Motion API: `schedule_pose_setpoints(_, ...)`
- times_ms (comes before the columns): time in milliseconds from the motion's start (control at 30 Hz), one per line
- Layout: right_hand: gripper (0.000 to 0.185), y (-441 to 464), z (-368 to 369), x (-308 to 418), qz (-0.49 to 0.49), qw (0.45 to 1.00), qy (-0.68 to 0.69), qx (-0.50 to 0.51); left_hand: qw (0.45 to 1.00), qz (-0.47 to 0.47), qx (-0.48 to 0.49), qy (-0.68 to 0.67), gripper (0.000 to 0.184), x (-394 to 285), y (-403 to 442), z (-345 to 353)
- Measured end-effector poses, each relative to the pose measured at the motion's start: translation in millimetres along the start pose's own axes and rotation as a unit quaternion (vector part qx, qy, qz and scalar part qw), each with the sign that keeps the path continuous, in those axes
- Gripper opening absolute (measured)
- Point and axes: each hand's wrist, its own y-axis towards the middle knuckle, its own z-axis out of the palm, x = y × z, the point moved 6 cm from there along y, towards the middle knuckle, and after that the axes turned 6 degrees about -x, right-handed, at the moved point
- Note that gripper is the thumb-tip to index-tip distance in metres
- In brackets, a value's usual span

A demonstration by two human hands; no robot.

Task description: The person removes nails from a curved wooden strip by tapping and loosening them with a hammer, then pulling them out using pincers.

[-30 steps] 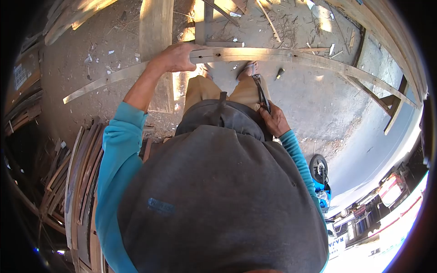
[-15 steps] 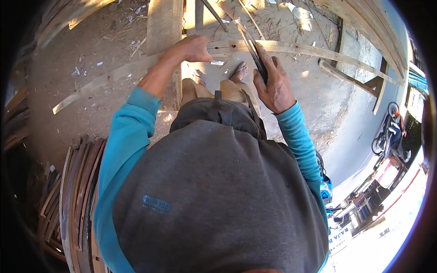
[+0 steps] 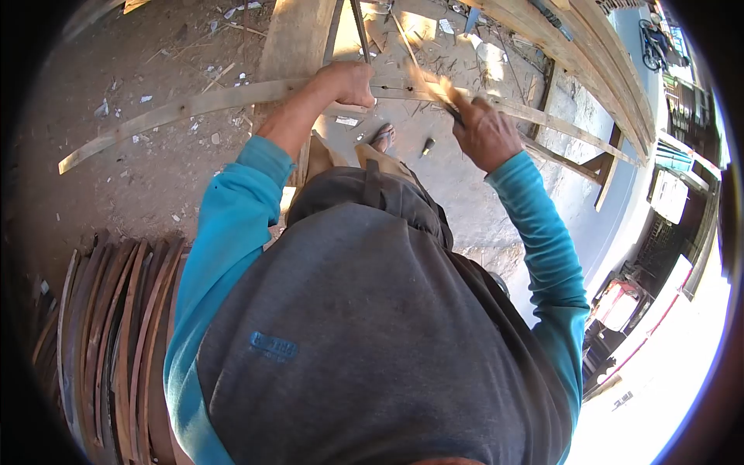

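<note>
A long, narrow, slightly curved wooden strip [image 3: 194,106] runs across the view in front of my body, over a wide plank [image 3: 293,46]. My left hand [image 3: 346,84] is closed on the strip near its middle. To the right, my right hand [image 3: 488,133] is wrapped round the dark handle of a long, narrow tool [image 3: 438,87]. The tool slants up and left over the strip, and its far part is smeared by motion. Small dark marks or holes show in the strip between my hands. I cannot tell whether the tool touches the wood.
Stacked curved wooden pieces [image 3: 116,333] stand at the lower left. Long beams [image 3: 597,70] lie at the upper right. A small dark object [image 3: 428,146] is on the floor near my sandalled foot [image 3: 383,138]. Wood scraps and paper bits litter the ground.
My right hand has shifted right with the tool, which is now blurred. My left hand stays closed on the strip. The whole view has turned slightly, and the small dark floor object now shows.
</note>
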Motion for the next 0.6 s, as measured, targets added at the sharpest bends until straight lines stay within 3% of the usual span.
schedule_pose_setpoints(100,0.064,-15.0,0.1,-10.3,-0.096,0.995,0.007,-0.006,0.999,0.012,-0.026,0.014,0.053,5.5,7.3,-3.3)
schedule_pose_setpoints(167,0.066,0.5,-54.4,10.5,0.013,0.993,0.116,-0.008,1.0,0.012,-0.026,0.003,0.052,3.7,0.5,5.9)
schedule_pose_setpoints(267,0.071,19.2,-102.7,28.2,-0.003,0.936,0.266,-0.233,1.0,0.011,-0.012,0.011,0.051,3.1,1.7,4.8)
schedule_pose_setpoints(367,0.073,14.2,-64.4,19.3,0.006,0.926,0.265,-0.267,1.0,0.015,-0.015,0.013,0.051,1.0,-0.6,1.8)
schedule_pose_setpoints(400,0.072,6.8,-33.9,9.6,-0.003,0.993,0.064,-0.094,1.0,0.015,-0.016,0.014,0.051,0.6,0.3,2.0)
schedule_pose_setpoints(433,0.077,-9.9,23.8,-18.4,-0.061,0.991,-0.113,0.033,0.999,0.016,-0.02,0.019,0.051,2.1,3.3,1.3)
schedule_pose_setpoints(533,0.078,-27.1,-7.3,-22.1,-0.014,0.993,-0.079,0.09,1.0,0.008,-0.019,0.021,0.052,2.5,6.7,-9.8)
schedule_pose_setpoints(600,0.072,-18.3,-55.9,-5.0,0.038,0.998,0.052,0.014,1.0,0.0,0.016,0.015,0.053,-1.2,-4.8,13.2)
